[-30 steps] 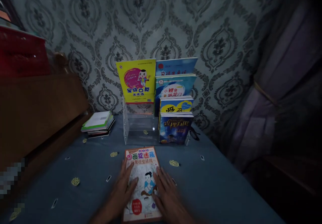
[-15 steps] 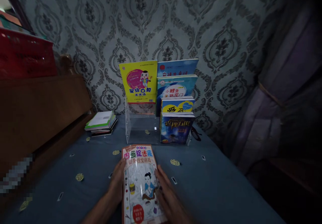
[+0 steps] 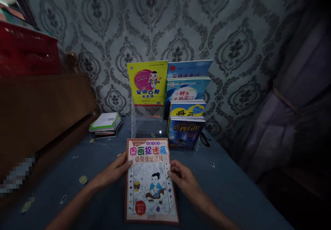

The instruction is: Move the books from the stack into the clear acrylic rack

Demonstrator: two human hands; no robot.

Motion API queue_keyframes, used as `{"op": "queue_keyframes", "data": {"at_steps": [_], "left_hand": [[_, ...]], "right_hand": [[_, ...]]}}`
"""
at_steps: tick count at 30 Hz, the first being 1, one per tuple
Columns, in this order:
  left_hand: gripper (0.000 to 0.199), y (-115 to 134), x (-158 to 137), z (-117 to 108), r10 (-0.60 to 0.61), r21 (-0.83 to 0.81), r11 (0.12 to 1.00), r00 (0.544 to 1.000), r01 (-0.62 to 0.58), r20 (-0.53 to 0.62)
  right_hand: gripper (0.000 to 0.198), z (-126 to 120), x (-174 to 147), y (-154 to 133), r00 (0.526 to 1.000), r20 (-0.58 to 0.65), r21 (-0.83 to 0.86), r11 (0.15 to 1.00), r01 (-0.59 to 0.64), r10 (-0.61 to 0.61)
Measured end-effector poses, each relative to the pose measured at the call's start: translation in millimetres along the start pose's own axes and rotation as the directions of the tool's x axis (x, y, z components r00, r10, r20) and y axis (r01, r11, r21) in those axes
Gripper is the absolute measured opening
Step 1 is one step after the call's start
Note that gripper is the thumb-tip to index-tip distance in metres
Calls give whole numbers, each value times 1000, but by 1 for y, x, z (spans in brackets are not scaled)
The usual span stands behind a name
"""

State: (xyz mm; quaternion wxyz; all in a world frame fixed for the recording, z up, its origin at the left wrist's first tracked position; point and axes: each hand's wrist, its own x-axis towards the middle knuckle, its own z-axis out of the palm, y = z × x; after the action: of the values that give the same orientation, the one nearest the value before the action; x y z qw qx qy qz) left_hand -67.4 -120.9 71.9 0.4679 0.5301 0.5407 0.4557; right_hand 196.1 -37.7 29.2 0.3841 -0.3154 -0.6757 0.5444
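1. Patterned wallpaper is backing a blue tabletop [image 3: 232,188] carrying a clear book stand [image 3: 147,126].
2. Both hands are now gripping the picture book [image 3: 150,180] by its side edges, left hand [image 3: 113,171] and right hand [image 3: 183,178] fingers curled, no longer lying flat on its cover.
3. It is lying mid-tabletop, now nearer the stand.

"图画捉迷藏" on picture book [image 3: 150,181]

Picture book [image 3: 150,180] lying flat on blue tablecloth [image 3: 232,188], gripped at both side edges: left hand [image 3: 115,171] on left edge, right hand [image 3: 182,176] on right. Beyond it, clear acrylic stand [image 3: 147,126] holding upright books [image 3: 186,119] against patterned wallpaper [image 3: 232,33].
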Motion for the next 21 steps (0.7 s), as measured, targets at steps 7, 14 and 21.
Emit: {"op": "queue_keyframes", "data": {"at_steps": [7, 14, 21], "left_hand": [[45, 83, 48, -51, 265, 190, 939, 955, -288, 135], [46, 161, 132, -59, 827, 301, 551, 558, -778, -73], [44, 148, 167, -65, 814, 277, 576, 572, -769, -104]], "right_hand": [[14, -13, 62, -69, 951, -22, -221, 929, 297, -309], [9, -32, 144, -160, 580, -178, -667, 531, 523, -795], [13, -41, 177, -144, 606, -171, -679, 539, 498, -777]]}}
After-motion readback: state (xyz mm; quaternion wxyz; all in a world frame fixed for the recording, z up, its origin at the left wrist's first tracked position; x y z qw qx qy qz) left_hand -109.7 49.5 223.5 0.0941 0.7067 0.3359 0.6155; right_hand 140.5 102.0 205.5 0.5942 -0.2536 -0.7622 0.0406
